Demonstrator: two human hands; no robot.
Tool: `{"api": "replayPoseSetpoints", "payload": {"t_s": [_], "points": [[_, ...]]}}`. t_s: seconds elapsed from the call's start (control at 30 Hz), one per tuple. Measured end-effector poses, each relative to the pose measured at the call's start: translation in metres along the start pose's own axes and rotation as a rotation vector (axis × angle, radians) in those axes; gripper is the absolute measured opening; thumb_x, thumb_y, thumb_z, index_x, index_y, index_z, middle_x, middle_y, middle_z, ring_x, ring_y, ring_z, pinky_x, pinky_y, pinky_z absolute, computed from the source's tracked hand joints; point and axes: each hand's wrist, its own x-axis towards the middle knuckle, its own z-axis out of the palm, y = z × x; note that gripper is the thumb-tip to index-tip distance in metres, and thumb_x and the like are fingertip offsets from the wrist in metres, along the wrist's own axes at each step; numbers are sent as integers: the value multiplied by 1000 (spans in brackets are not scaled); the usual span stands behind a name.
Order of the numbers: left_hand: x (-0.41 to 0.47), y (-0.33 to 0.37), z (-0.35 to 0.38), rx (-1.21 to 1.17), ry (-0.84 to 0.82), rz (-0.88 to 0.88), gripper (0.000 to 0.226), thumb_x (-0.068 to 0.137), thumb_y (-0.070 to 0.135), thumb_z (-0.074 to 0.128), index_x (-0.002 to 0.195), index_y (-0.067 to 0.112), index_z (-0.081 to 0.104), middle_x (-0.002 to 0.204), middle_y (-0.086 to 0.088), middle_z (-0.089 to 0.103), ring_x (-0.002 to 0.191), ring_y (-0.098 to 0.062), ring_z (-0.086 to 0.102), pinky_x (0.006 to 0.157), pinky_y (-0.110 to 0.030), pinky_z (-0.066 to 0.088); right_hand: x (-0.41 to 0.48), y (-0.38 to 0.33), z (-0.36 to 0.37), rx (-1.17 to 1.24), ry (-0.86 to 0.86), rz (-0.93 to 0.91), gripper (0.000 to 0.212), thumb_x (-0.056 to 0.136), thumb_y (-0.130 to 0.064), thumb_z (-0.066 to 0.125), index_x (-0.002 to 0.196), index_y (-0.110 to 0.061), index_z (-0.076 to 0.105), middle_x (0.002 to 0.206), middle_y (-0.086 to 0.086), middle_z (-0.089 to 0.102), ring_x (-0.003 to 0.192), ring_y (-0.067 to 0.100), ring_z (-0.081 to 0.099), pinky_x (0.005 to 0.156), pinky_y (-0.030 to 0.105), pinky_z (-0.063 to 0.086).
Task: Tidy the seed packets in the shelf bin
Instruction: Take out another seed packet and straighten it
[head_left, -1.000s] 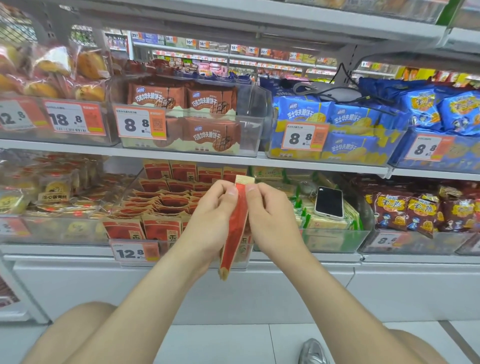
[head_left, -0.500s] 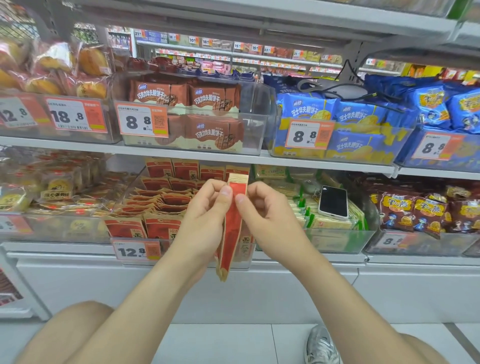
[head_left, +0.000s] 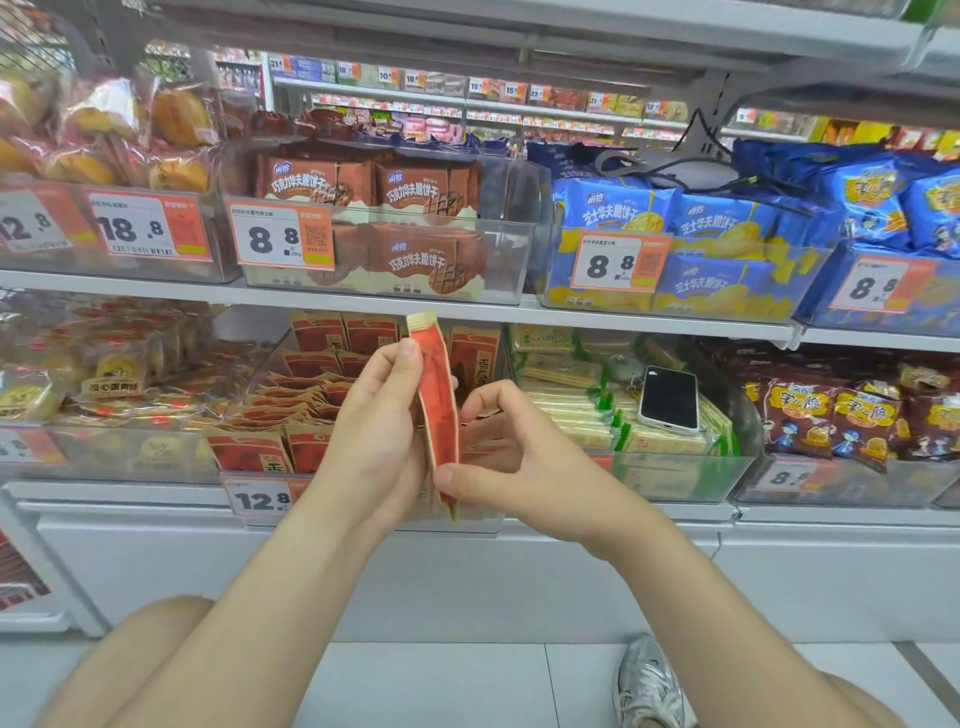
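A red and tan seed packet (head_left: 440, 410) stands on edge, upright, in front of the clear shelf bin (head_left: 260, 382) on the lower shelf. My left hand (head_left: 379, 436) holds its left face, thumb near the top. My right hand (head_left: 506, 457) pinches its lower part, thumb at the bottom edge and fingers curled behind. The bin holds several like packets (head_left: 306, 395), some standing at the back and front, others lying slanted in the middle. A 12.8 price tag (head_left: 262, 500) hangs on the bin's front.
A white-edged phone (head_left: 669, 399) lies on green and cream packs in the bin to the right. Brown biscuit bags (head_left: 426, 260) and blue bags (head_left: 717, 223) fill the shelf above. My knees and a grey shoe (head_left: 647, 680) are below on the pale floor.
My right hand slid down from the packet's top to its lower end. The packet rose a little and my left hand kept its hold.
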Motion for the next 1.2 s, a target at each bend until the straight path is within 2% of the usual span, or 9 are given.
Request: {"api": "replayPoseSetpoints", "payload": {"t_s": [0.1,0.27,0.43,0.53,0.63,0.8,1.03,1.13,1.2], "points": [[0,2,0,22,-32,22,42,109,43,55,124,4,60,96,-12,58,89,-25,58,84,-43,55,2,3,-1,108,15,16,45,85,-28,91,114,-23,58,120,9,75,100,29,79,90,52,65],[-6,-3,-3,303,-161,110,37,103,38,65,117,4,67,111,-14,77,101,-33,74,88,-45,64,7,-3,-5,199,278,-76,33,95,-31,80,104,-4,65,102,14,78,87,27,78,82,50,66],[-12,-11,-4,495,-216,113,20,101,32,73,99,16,84,110,-1,81,112,-16,77,93,-34,64,12,5,-10,66,408,-128,40,103,-49,64,90,-13,75,90,15,77,90,37,74,82,60,62],[-11,-11,-6,575,-202,141,14,101,24,74,97,14,83,101,-1,83,102,-17,80,96,-42,64,13,8,-9,-53,396,-167,41,107,-46,60,89,-12,74,81,19,71,69,34,65,67,60,58],[-10,-9,-7,587,-180,133,15,103,11,71,93,6,81,96,-5,83,96,-19,81,93,-36,65,13,12,-9,-159,405,-164,39,109,-47,55,86,-18,67,77,14,67,72,38,63,67,60,59],[-11,-5,-6,634,-198,73,18,105,11,67,98,12,83,96,-1,84,96,-15,81,88,-25,64,12,14,-14,-249,370,-141,39,112,-43,49,93,-13,64,83,13,67,79,35,64,71,60,58],[-14,-4,-1,408,-133,48,16,100,3,72,115,7,73,105,-8,83,99,-22,81,85,-32,66,12,14,-13,-188,366,-163,43,109,-53,48,93,-17,65,86,14,67,82,38,65,72,62,59],[-14,-1,-1,343,-171,17,33,99,4,72,130,14,68,115,-6,82,107,-22,80,90,-37,66,9,11,-11,-167,337,-190,36,112,-45,51,92,-23,71,83,8,70,70,24,63,69,54,60],[-13,-1,-1,333,-209,-25,30,103,5,66,131,14,69,117,-8,81,111,-24,79,98,-42,64,8,9,-9,-223,326,-224,36,111,-42,50,91,-26,74,93,-3,73,87,12,66,78,45,59]]}}
